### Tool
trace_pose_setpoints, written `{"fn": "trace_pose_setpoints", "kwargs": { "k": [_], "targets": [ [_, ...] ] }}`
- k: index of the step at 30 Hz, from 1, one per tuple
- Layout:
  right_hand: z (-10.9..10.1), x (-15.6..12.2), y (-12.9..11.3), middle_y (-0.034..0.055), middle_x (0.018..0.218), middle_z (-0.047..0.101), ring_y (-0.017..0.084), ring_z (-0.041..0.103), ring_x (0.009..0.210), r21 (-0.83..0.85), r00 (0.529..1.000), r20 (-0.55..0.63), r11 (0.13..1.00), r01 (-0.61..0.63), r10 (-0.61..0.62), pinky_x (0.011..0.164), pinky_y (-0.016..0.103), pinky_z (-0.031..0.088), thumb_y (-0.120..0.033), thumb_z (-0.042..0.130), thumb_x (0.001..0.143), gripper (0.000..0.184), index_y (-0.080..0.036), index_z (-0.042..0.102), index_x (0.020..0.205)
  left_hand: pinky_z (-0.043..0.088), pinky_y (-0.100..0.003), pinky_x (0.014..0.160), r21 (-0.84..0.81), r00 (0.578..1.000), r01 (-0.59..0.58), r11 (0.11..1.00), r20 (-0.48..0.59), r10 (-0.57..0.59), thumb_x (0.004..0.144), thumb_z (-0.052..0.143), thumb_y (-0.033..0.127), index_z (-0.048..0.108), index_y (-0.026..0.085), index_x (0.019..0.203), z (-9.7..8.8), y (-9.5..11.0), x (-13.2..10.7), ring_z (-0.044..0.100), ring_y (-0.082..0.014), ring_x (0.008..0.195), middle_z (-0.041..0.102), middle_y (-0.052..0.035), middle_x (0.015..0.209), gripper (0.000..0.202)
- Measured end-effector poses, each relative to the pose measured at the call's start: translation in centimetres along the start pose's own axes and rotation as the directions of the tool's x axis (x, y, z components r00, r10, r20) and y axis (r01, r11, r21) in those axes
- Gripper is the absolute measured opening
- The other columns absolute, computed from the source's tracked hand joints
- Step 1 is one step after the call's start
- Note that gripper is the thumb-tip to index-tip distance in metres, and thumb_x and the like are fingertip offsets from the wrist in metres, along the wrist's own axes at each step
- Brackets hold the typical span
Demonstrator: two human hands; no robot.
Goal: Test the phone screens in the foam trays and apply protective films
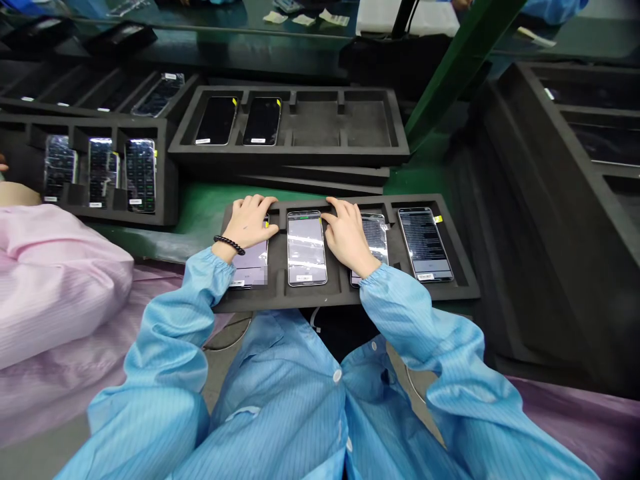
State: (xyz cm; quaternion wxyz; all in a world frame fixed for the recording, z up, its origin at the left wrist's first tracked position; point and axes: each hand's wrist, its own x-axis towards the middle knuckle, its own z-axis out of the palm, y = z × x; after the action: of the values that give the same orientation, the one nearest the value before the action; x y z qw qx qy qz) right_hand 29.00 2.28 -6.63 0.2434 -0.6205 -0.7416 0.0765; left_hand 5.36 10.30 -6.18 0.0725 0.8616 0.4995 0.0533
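Observation:
A black foam tray (pixel 450 267) lies in front of me with several phones in its slots. My left hand (pixel 249 223) rests flat over the leftmost phone (pixel 250 263), fingers curled on the tray's far edge. My right hand (pixel 347 237) lies on the third phone (pixel 376 237), its fingers spread toward the lit middle phone (pixel 306 247). A fourth phone (pixel 425 243) with a dark screen sits at the right, untouched. Neither hand grips anything. I wear blue sleeves and a black bead bracelet on the left wrist.
Behind is another foam tray (pixel 370 127) holding two dark phones (pixel 239 121). At the left a tray (pixel 165 193) holds wrapped phones. A person's pink sleeve (pixel 55 273) lies at the left. Stacked trays (pixel 550 200) stand at the right; a green post (pixel 455 67) rises behind.

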Motion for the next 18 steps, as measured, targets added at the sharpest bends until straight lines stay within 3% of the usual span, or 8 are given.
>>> {"fn": "trace_pose_setpoints", "kwargs": {
  "k": [4, 9, 18],
  "targets": [
    [0.10, -0.07, 0.67, 0.0124, 0.144, 0.056, 0.032, 0.047, 0.133, 0.060, 1.000, -0.023, 0.998, 0.013, -0.012, 0.119, 0.062, 0.035, -0.003, 0.042, 0.083, 0.044, -0.016, 0.077, 0.105, 0.036, -0.052, 0.103, -0.006, 1.000, -0.006, 1.000, 0.007, 0.006, 0.079, 0.045, 0.041, 0.052, 0.017, 0.135, -0.02, -0.16, 0.01, 0.051, -0.0350, 0.116, 0.058, -0.0138, 0.122, 0.061],
    [-0.15, -0.49, 0.95, 0.0117, 0.144, 0.056, 0.031, 0.047, 0.133, 0.060, 0.999, -0.033, 0.997, 0.038, -0.036, 0.119, 0.060, 0.036, 0.000, 0.043, 0.084, 0.044, -0.016, 0.079, 0.102, 0.036, -0.051, 0.105, -0.023, 1.000, -0.012, 1.000, 0.014, 0.012, 0.078, 0.047, 0.040, 0.051, 0.020, 0.135, -0.03, -0.38, -0.02, 0.051, -0.0340, 0.116, 0.059, -0.0124, 0.123, 0.061],
    [-0.11, -0.69, 0.67, 0.0088, 0.141, 0.059, 0.032, 0.050, 0.128, 0.107, 0.998, -0.064, 0.994, 0.010, -0.003, 0.111, 0.061, 0.042, -0.006, 0.052, 0.086, 0.032, -0.022, 0.080, 0.093, 0.035, -0.052, 0.106, -0.051, 1.000, 0.011, 0.999, 0.026, -0.009, 0.077, 0.049, 0.040, 0.052, 0.020, 0.135, -0.30, -0.21, -0.04, 0.051, -0.0343, 0.117, 0.059, -0.0122, 0.122, 0.062]
  ]
}}
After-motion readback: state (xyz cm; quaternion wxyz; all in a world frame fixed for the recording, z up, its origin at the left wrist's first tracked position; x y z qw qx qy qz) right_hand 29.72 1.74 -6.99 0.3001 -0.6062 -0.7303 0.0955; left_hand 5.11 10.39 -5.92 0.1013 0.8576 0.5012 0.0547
